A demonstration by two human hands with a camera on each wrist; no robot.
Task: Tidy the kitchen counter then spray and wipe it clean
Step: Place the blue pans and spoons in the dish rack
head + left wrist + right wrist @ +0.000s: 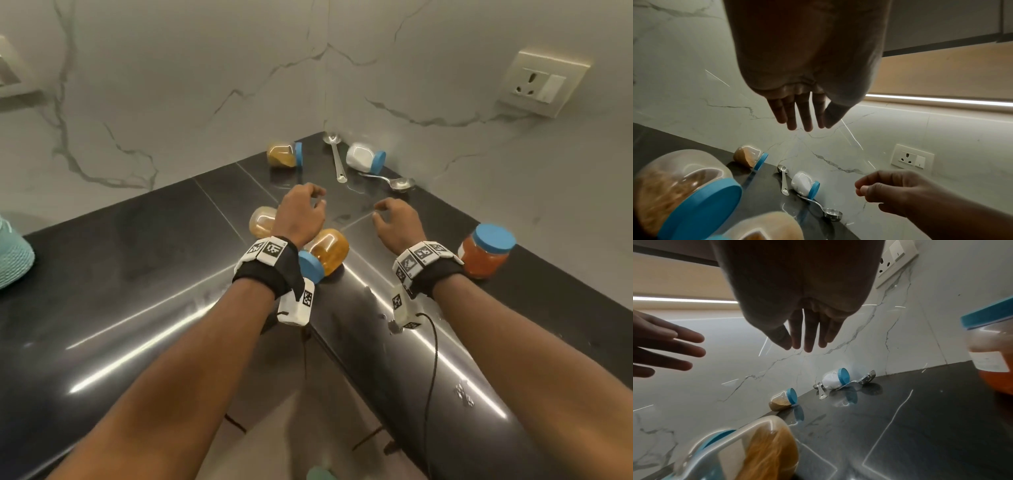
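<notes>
Blue-lidded jars lie scattered on the black counter (144,260). A brown spice jar (282,155) and a white jar (363,157) lie on their sides in the far corner, with two steel spoons (337,161) beside them. My left hand (310,204) hovers over a pale yellow jar (262,221), its fingers relaxed and holding nothing. An amber jar (327,251) lies on its side by my left wrist. My right hand (385,214) hovers empty over bare counter. An upright red jar (486,251) stands to its right. In the wrist views the left hand's fingers (803,113) and the right hand's fingers (807,335) extend freely.
Marble walls meet at the corner behind the jars. A wall socket (543,82) sits on the right wall. A teal knitted item (13,255) rests at the counter's left end. The counter's front edges (394,308) form an inner corner below my wrists.
</notes>
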